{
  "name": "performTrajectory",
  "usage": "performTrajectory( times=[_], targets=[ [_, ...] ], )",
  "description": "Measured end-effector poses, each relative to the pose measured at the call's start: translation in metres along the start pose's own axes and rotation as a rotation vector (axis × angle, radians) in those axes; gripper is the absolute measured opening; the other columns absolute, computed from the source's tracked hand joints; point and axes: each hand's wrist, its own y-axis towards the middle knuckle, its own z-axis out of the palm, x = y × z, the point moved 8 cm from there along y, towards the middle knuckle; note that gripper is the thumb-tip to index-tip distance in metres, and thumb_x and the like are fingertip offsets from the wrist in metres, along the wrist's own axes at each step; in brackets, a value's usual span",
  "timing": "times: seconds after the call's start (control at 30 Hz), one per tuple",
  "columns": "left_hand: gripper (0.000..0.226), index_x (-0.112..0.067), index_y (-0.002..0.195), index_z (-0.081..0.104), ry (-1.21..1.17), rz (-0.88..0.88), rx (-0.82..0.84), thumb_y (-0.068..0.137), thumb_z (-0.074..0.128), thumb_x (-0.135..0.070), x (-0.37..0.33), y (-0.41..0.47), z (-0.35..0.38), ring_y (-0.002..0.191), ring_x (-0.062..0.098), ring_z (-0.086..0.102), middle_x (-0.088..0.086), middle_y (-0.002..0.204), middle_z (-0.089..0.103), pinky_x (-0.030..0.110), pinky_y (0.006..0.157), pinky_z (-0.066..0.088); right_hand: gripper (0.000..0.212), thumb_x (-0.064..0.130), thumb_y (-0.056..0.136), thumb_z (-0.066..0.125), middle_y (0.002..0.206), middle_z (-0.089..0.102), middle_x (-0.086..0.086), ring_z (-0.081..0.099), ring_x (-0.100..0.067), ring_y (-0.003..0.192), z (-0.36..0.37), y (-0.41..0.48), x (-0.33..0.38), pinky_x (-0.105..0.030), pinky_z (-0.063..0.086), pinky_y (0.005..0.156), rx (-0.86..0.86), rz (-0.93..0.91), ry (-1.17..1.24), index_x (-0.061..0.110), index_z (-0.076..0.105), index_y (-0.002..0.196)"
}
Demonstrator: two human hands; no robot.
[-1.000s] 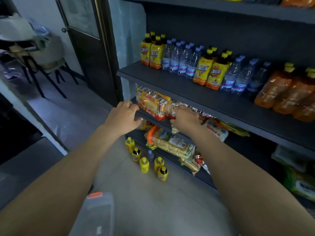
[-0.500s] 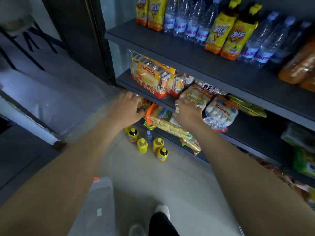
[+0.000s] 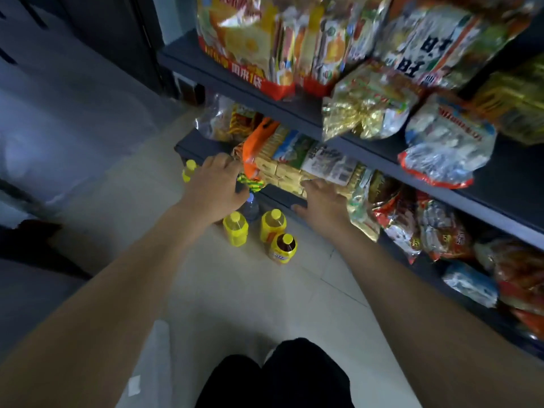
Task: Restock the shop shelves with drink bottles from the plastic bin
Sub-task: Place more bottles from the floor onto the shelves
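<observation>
Shelving unit [image 3: 294,116] is filling the view from 12 to 4 o'clock, with snack bags [image 3: 368,110] crowding its middle tier; no drink row is showing here. Floor [image 3: 265,295] is lying pale below it. Plastic bin [image 3: 147,363] is sitting at 7 o'clock, translucent, contents not readable. Bottom shelf [image 3: 279,198] is carrying a long biscuit pack [image 3: 282,172] that is overhanging its front edge. Right hand [image 3: 325,203] is lying wide and flat, fingers on the pack, thumb by the shelf lip. Left hand [image 3: 216,187] is hovering at the pack's orange end; its fingers are bending out of sight, so I cannot tell whether it is gripping anything. Task items: yellow-capped bottles [image 3: 235,229] are standing upright on the floor at 5 o'clock of the left hand, just in front of the shelf, with one more at its 10 o'clock. A small water bottle [image 3: 252,207] is standing among them, close under the left hand. Judgement: the step is looking like making shelf room or reaching for these bottles. To do it well: be pushing the pack back squarely with the flat hand so it is not tipping onto the caps; be taking bottles by the body, nearest first, holding them upright; be minding the cluster, which is standing close enough to topple together.
</observation>
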Motion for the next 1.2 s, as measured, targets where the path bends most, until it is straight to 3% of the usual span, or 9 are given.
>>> performTrajectory(
  times=[0.3, 0.4, 0.5, 0.6, 0.73, 0.8, 0.97, 1.2],
  targets=[
    [0.043, -0.008, 0.122, 0.054, -0.008, 0.030, -0.038, 0.086, 0.056, -0.032, 0.037, 0.024, 0.186, 0.117, 0.036, 0.044, 0.015, 0.123, 0.047, 0.045, 0.093, 0.040, 0.056, 0.041, 0.090, 0.057, 0.142, 0.038, -0.007, 0.034, -0.028, 0.132, 0.204, 0.066, -0.055, -0.045, 0.039, 0.099, 0.017, 0.060, 0.060, 0.019, 0.038, 0.139],
    [0.045, -0.007, 0.121, 0.054, -0.005, 0.042, -0.070, 0.085, 0.054, -0.033, 0.050, 0.031, 0.228, 0.116, 0.037, 0.044, 0.016, 0.122, 0.048, 0.047, 0.092, 0.040, 0.064, 0.042, 0.088, 0.059, 0.144, 0.037, -0.007, 0.032, -0.028, 0.134, 0.253, 0.088, -0.065, -0.046, 0.037, 0.102, 0.023, 0.072, 0.131, 0.021, 0.033, 0.143],
    [0.050, -0.006, 0.120, 0.056, 0.005, 0.042, -0.074, 0.081, 0.051, -0.037, 0.062, 0.036, 0.262, 0.114, 0.039, 0.045, 0.018, 0.120, 0.049, 0.048, 0.092, 0.040, 0.060, 0.042, 0.086, 0.062, 0.140, 0.042, -0.007, 0.036, -0.028, 0.131, 0.287, 0.107, -0.072, -0.045, 0.038, 0.100, -0.010, 0.061, 0.165, 0.019, 0.041, 0.137],
    [0.048, -0.005, 0.119, 0.056, -0.009, 0.050, -0.056, 0.081, 0.055, -0.035, 0.066, 0.035, 0.284, 0.113, 0.041, 0.045, 0.020, 0.120, 0.049, 0.048, 0.094, 0.040, 0.049, 0.040, 0.084, 0.064, 0.129, 0.050, -0.007, 0.043, -0.029, 0.122, 0.303, 0.116, -0.076, -0.041, 0.041, 0.093, -0.064, 0.042, 0.171, 0.018, 0.049, 0.126],
    [0.046, -0.004, 0.117, 0.057, -0.012, 0.040, -0.050, 0.081, 0.057, -0.033, 0.070, 0.034, 0.298, 0.113, 0.041, 0.045, 0.020, 0.118, 0.050, 0.048, 0.091, 0.041, 0.047, 0.036, 0.085, 0.065, 0.130, 0.052, -0.005, 0.045, -0.027, 0.121, 0.310, 0.123, -0.085, -0.037, 0.039, 0.091, -0.101, 0.077, 0.214, 0.019, 0.050, 0.127],
    [0.052, -0.004, 0.115, 0.058, -0.012, 0.043, -0.056, 0.077, 0.051, -0.038, 0.071, 0.035, 0.301, 0.110, 0.042, 0.046, 0.020, 0.116, 0.052, 0.049, 0.090, 0.042, 0.043, 0.035, 0.084, 0.066, 0.124, 0.056, -0.005, 0.048, -0.026, 0.116, 0.312, 0.125, -0.089, -0.036, 0.040, 0.089, -0.120, 0.091, 0.296, 0.017, 0.054, 0.122],
    [0.043, -0.007, 0.121, 0.055, 0.008, 0.040, -0.046, 0.084, 0.060, -0.028, 0.073, 0.037, 0.306, 0.115, 0.039, 0.043, 0.018, 0.121, 0.049, 0.047, 0.093, 0.039, 0.033, 0.024, 0.083, 0.070, 0.107, 0.063, 0.000, 0.056, -0.019, 0.103, 0.316, 0.120, -0.092, -0.028, 0.043, 0.079, -0.184, 0.082, 0.663, 0.015, 0.061, 0.113],
    [0.042, -0.007, 0.120, 0.056, 0.004, 0.044, -0.056, 0.083, 0.062, -0.026, 0.074, 0.034, 0.298, 0.115, 0.038, 0.044, 0.017, 0.122, 0.049, 0.047, 0.089, 0.041, 0.022, 0.017, 0.083, 0.070, 0.094, 0.062, 0.004, 0.057, -0.016, 0.093, 0.315, 0.117, -0.092, -0.023, 0.040, 0.070, -0.193, 0.076, 0.805, 0.016, 0.066, 0.104]
  ],
)
